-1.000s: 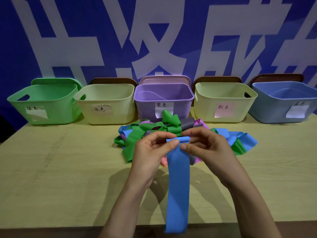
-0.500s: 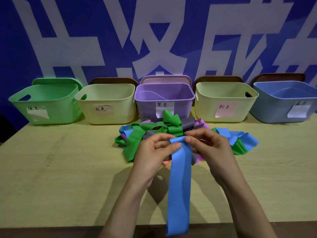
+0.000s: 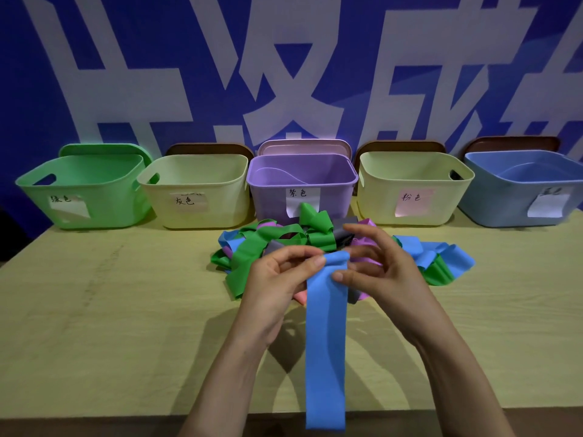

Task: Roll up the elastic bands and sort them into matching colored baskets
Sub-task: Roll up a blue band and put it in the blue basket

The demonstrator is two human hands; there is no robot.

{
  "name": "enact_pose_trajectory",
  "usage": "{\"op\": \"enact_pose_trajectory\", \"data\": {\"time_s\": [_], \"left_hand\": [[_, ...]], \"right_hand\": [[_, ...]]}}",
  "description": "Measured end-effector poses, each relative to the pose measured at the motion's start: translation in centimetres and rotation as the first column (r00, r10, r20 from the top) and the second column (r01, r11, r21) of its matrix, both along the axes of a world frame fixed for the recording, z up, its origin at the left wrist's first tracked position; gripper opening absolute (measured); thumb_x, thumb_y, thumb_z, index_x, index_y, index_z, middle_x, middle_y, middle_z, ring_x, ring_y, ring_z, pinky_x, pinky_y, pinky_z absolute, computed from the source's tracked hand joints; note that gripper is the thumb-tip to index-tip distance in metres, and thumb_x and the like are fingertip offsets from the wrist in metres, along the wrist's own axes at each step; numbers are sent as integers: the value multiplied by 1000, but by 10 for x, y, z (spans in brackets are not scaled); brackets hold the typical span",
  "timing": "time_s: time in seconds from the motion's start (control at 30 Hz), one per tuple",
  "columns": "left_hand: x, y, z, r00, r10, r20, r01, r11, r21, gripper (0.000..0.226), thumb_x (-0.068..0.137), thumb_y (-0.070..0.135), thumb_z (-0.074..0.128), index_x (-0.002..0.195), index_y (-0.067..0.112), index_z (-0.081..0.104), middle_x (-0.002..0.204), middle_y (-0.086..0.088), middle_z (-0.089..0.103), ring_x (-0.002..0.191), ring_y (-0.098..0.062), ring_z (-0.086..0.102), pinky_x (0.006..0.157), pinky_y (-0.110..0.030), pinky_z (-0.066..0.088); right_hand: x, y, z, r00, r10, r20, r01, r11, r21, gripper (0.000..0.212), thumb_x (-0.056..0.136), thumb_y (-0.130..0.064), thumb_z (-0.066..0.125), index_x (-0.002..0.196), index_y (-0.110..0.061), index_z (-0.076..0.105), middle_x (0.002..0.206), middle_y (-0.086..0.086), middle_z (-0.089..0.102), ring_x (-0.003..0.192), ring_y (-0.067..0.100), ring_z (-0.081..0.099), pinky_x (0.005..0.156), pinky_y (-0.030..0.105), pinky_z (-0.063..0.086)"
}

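Blue wall (image 3: 157,74) with big white shapes fills the back. Under it is a wood tabletop (image 3: 94,310). Far past the hands stand a green basket (image 3: 85,190), a cream basket (image 3: 195,212), a purple basket (image 3: 303,184), a second cream basket (image 3: 378,200) and a blue basket (image 3: 504,197). The blue basket is cut off at the side, and its label is too blurry to read.

The left hand (image 3: 277,279) pinches the rolled top of a blue band (image 3: 326,342). The right hand (image 3: 378,272) holds the band with its thumb in front; the fingers behind are partly hidden. The band hangs down between the hands and goes over the near edge.

Just behind the hands lies a pile of bands (image 3: 277,241), green, blue, purple and grey. The hands cover part of it.
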State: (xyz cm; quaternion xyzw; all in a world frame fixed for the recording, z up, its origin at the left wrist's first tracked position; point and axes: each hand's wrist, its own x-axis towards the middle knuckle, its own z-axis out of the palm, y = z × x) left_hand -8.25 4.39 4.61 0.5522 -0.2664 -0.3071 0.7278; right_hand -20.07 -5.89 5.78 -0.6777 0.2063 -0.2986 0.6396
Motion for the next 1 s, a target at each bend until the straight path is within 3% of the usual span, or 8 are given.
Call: {"op": "enact_pose_trajectory", "data": {"time_s": [0.1,0.2,0.3,0.43,0.57,0.67,0.87,1.0], "left_hand": [[3,1,0,1000,-9,22,9,1000,9,20,78,4,70,71,22,77,73,-8,69,70,-27,56,57,-29,46],[6,0,-1,998,-8,63,7,1000,18,17,78,2,71,72,17,75,71,-16,64,61,-27,53,51,-29,45],[3,-3,-3,995,3,105,-4,1000,7,15,80,-2,70,77,13,70,70,-13,65,57,-26,50,52,-31,41],[0,-5,-5,990,12,142,-8,999,-31,19,79,-8,68,80,10,63,79,-3,70,69,-27,58,58,-34,45],[-2,-4,-3,976,10,218,-3,999,-35,24,76,-10,69,83,10,59,83,2,72,80,-10,68,67,-21,52],[-5,-4,-3,976,24,218,-22,1000,-10,25,77,-5,72,88,14,60,88,2,73,83,-10,68,56,-27,48],[-4,-3,-2,988,-37,153,23,995,94,27,75,-1,74,91,16,60,71,-1,64,67,-12,64,58,-26,47],[-4,-2,-1,991,-60,123,50,995,84,24,76,-2,73,88,14,60,74,2,71,67,-10,66,62,-29,46]], "right_hand": [[-3,-5,2,997,38,-71,-38,999,4,40,73,7,73,107,-12,63,68,-2,64,63,14,61,59,29,52],[-6,-11,4,996,43,-80,-43,999,-1,29,73,8,72,96,-8,65,67,1,64,56,9,60,50,19,46],[-6,-13,2,994,53,-92,-54,999,-7,25,74,8,72,94,-6,65,65,-1,64,56,10,58,49,18,45],[-7,-12,1,993,65,-98,-67,997,-26,22,79,5,69,95,-9,67,65,-7,65,62,8,61,56,18,49],[-6,-9,0,995,4,-102,-11,998,-64,6,85,-15,67,89,-16,72,73,0,69,66,6,61,62,17,49],[-3,-10,-3,993,-40,-112,27,992,-120,7,85,-19,67,83,-18,74,70,0,67,65,7,56,61,20,45],[-2,-10,-6,996,-81,40,81,997,-6,12,78,-6,70,83,-17,74,75,-2,72,76,7,64,68,17,51],[-1,-9,-5,995,-72,73,70,997,34,19,67,-4,74,82,-16,73,77,-3,74,78,7,67,73,18,54]]}}
